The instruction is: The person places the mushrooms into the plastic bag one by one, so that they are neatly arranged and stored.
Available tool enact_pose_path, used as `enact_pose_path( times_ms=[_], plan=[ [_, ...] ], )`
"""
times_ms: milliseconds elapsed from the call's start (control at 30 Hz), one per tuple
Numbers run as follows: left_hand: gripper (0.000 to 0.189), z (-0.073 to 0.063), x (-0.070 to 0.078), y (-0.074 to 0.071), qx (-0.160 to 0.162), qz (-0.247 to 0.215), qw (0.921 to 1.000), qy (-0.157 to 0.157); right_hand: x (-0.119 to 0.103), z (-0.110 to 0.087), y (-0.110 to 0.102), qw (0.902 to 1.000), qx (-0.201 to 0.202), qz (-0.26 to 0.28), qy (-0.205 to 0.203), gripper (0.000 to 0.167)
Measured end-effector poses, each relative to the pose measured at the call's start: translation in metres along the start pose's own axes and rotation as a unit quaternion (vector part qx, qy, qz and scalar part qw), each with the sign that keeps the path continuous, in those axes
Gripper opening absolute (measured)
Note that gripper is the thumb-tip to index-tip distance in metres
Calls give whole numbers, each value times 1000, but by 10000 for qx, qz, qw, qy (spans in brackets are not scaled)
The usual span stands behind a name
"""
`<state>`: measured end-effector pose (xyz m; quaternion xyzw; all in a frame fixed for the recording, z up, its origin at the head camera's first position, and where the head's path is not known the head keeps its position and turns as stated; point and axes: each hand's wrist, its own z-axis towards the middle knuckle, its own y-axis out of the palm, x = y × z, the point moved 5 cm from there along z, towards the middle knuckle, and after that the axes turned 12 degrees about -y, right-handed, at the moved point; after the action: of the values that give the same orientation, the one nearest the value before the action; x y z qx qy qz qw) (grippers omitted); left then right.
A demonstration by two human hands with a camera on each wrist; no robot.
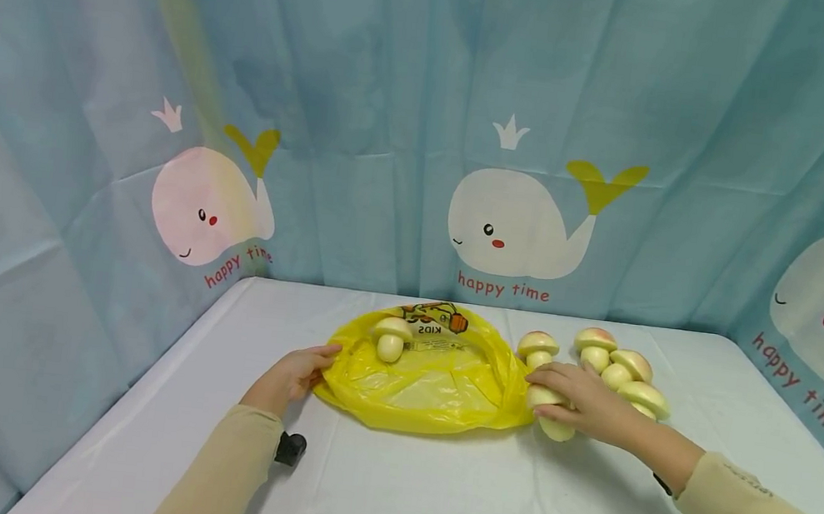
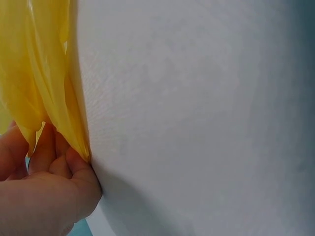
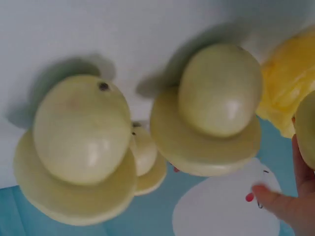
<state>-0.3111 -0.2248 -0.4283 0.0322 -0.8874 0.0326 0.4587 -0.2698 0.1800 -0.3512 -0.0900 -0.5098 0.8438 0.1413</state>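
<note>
A yellow plastic bag (image 1: 403, 418) lies on the table with its mouth spread wide and a printed cartoon inside. One pale toy mushroom (image 1: 390, 347) sits within it, toward the back left. My left hand (image 1: 298, 371) pinches the bag's left edge; the left wrist view shows the fingers (image 2: 47, 152) curled at the gathered plastic. At the bag's right rim, my right hand (image 1: 596, 402) grips another toy mushroom (image 1: 556, 429), with the thumb below and the fingers over it. In the right wrist view that held mushroom (image 3: 307, 128) is cut off by the frame edge.
Behind the right hand stands a mushroom (image 1: 539, 342) close to the bag. Several more, among them a mushroom (image 1: 595, 340) with a reddish cap, cluster farther right. A white cloth covers the table (image 1: 431, 502). Blue whale-print curtains (image 1: 366, 118) hang behind and at the sides.
</note>
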Motion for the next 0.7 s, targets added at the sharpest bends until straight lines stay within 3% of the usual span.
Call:
enact_pose_path(
  times_ms=[167,333,500,700],
  plan=[
    [43,-1,-1,-1,-23,25,10000,-13,0,14,-9,9988,134,464,49,38],
    [43,-3,0,0,-21,60,10000,8,2,26,-10,9931,279,1058,430,39],
    [43,-1,-1,0,-74,112,9999,53,9,40,-4,9808,244,1651,1007,39],
    [44,-1,-2,1,-155,114,9997,148,20,59,6,9564,52,2095,2034,50]
  ],
)
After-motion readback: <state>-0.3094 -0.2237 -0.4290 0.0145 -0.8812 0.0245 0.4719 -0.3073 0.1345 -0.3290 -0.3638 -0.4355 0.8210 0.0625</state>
